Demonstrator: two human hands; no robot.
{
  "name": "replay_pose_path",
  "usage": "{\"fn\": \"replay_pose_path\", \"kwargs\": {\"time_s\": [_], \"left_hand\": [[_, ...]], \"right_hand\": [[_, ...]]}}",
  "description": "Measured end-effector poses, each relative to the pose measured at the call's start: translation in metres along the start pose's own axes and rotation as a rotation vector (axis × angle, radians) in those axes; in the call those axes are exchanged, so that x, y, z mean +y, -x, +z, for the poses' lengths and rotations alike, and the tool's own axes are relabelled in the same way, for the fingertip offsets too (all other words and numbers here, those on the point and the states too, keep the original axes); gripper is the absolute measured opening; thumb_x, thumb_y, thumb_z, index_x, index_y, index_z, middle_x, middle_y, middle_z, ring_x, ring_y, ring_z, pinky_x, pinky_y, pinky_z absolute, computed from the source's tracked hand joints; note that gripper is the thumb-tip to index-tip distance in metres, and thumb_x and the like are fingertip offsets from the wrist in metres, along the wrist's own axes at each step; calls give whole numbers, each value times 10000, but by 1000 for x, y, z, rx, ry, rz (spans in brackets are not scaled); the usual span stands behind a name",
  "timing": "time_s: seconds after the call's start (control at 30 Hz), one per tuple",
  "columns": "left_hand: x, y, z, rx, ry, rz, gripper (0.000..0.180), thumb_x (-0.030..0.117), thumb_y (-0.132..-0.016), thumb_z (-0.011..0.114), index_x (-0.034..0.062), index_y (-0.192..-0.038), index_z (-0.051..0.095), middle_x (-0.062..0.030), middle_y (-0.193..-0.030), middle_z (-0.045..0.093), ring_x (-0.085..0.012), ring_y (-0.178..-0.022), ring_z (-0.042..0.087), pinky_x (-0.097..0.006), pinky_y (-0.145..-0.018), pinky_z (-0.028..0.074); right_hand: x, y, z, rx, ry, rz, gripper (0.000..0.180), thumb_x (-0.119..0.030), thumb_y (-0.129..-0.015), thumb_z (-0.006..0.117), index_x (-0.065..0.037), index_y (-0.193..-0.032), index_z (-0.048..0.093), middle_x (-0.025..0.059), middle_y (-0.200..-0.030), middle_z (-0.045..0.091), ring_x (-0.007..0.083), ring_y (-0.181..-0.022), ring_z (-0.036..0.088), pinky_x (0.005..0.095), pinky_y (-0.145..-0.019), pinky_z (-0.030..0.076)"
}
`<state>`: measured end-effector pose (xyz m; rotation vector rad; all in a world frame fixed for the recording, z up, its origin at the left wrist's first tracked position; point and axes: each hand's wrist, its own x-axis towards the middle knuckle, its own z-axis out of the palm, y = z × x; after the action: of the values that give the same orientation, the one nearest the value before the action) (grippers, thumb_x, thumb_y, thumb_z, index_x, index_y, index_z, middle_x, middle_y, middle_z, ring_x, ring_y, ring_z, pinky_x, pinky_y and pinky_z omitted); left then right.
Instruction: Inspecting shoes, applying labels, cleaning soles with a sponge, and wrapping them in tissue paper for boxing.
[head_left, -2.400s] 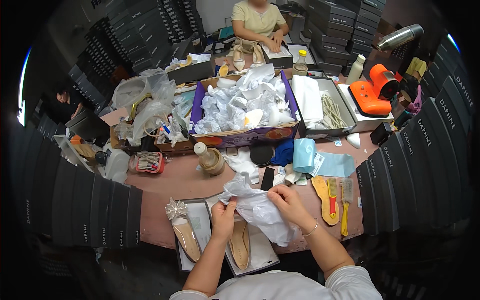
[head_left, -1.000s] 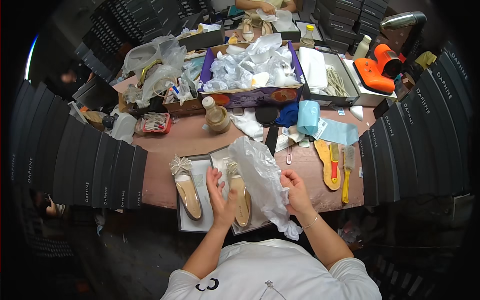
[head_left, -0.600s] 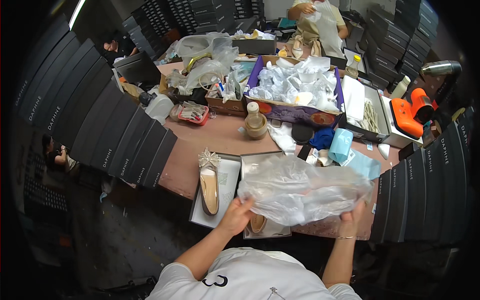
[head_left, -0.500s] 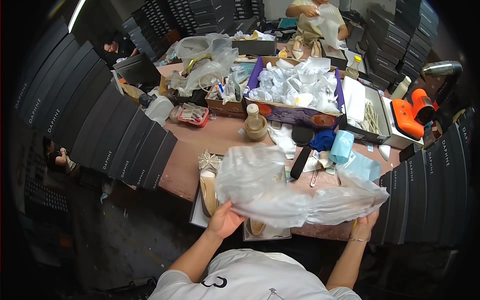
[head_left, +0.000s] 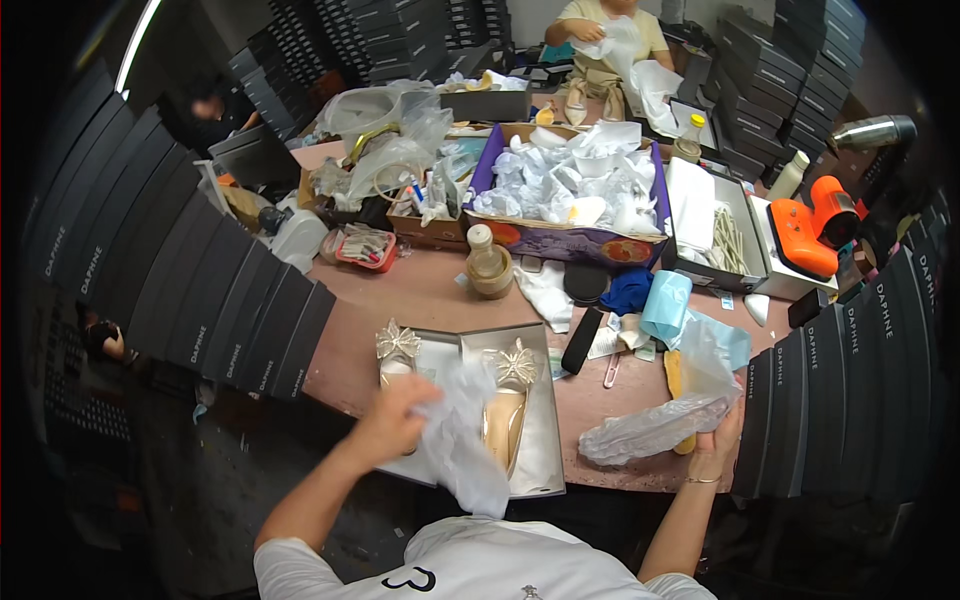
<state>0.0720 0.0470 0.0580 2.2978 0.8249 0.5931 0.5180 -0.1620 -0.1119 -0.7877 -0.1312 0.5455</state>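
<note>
1. The fingers of our left hand (head_left: 388,420) curl in and hold one white sheet (head_left: 465,435); both are blurry.
2. The fingers of our right hand (head_left: 716,440) are bent around one cloudy, crinkly sheet (head_left: 655,425), which hides some of them.
3. We count two shoes (head_left: 508,405), each with one shiny bow (head_left: 517,362), in the open box (head_left: 541,400). The white sheet hangs between them, and its bottom looks to reach past the box's near edge.
4. Bare desk (head_left: 605,408) lies between the box and the cloudy sheet.
5. Our right hand is just beside the stacked dark boxes (head_left: 800,400), so room there is tight.
6. Farther back sits one purple box (head_left: 560,243).
</note>
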Motion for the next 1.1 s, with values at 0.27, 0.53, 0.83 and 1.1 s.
{"fn": "replay_pose_path", "kwargs": {"time_s": [0.27, 0.53, 0.83, 1.1], "left_hand": [[-44, -313, 23, 579, -684, 419, 389, 145, -777, 623, -72, -1100, 612, -235, -1145, 524, -406, -1022, 540, -466, -942, 423], [-137, -395, 144, -606, -258, -473, 867, 673, -922, 184, -35, -1324, 483, -252, -1397, 432, -347, -1287, 431, -400, -1076, 291], [-142, -411, 146, -643, -510, -580, 909, 751, -850, 273, 2, -1303, 514, -251, -1358, 470, -368, -1264, 462, -421, -1054, 345], [-74, -349, 94, -214, -837, -57, 576, 553, -893, 493, 17, -907, 702, -224, -970, 671, -381, -939, 637, -463, -797, 498]], "right_hand": [[2, 15, 29, 116, 101, -27, 199, -172, -979, 519, -21, -1091, 583, 94, -1034, 637, 177, -935, 625, 310, -826, 531], [-14, 26, 17, 203, 192, 10, 174, -170, -974, 530, -25, -1056, 581, 88, -991, 630, 164, -891, 625, 299, -797, 531], [-18, 26, 47, 156, -2, 54, 176, -181, -972, 530, -36, -1060, 575, 83, -1011, 626, 182, -938, 618, 330, -833, 518], [-35, 49, 69, 8, 39, 91, 182, -194, -984, 504, -52, -1076, 573, 72, -1028, 622, 183, -966, 611, 338, -862, 510]]}}
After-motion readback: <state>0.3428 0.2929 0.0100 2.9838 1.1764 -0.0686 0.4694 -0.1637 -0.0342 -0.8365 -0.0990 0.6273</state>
